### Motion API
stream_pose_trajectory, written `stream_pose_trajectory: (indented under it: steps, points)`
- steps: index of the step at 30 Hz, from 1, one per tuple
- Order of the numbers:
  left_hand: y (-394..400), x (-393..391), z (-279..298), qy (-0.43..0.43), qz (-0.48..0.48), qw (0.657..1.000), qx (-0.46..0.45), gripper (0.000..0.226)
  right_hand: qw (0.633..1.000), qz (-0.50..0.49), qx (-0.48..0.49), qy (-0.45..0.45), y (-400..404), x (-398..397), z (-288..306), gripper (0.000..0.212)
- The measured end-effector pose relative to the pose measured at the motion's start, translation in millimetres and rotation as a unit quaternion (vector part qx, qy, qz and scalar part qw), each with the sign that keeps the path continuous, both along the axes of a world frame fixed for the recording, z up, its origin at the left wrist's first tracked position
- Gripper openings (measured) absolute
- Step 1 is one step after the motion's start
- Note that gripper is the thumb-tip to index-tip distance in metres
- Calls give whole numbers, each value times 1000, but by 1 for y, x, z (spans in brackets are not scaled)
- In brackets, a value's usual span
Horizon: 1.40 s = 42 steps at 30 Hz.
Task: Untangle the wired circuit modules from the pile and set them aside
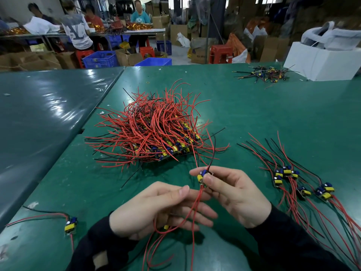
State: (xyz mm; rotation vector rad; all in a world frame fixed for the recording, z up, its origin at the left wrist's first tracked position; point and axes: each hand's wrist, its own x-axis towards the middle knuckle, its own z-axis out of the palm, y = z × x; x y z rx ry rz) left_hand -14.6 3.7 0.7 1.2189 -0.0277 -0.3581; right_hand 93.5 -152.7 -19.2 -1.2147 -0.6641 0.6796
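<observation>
Two hands (pixel 162 210), one pile (pixel 154 130), four seated people (pixel 78 30) (far table).

A single wide-angle head-worn view looks forward and down from close above the green table (pixel 254 114), the left hand (pixel 162 210) and right hand (pixel 234 194) near the bottom edge and a workshop far behind at the top
</observation>
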Motion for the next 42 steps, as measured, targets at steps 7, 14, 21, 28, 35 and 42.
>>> stream_pose_trajectory:
  steps: [7, 14, 21, 28, 35, 42]
  points:
    - [-14, 6, -11, 25, 71, 997, 11, 24, 999, 5, 7, -48, -3, 1, 1, 19]
    - [-24, 9, -15, 20, 130, 990, 60, 25, 999, -26, -21, -8, -1, 4, -2, 19]
    - [-32, 10, -23, -39, 224, 946, 230, 11, 994, -95, -42, -32, 0, 4, -1, 19]
    - [-34, 9, -32, -197, 272, 829, 448, 22, 994, -105, -39, -2, 0, 3, -1, 14]
    - [-36, 9, -33, -191, 287, 838, 423, 24, 995, -98, -26, -4, 0, 1, 1, 12]
    - [-31, 10, -27, -82, 294, 913, 271, 31, 994, -99, -9, -53, 0, -1, 1, 18]
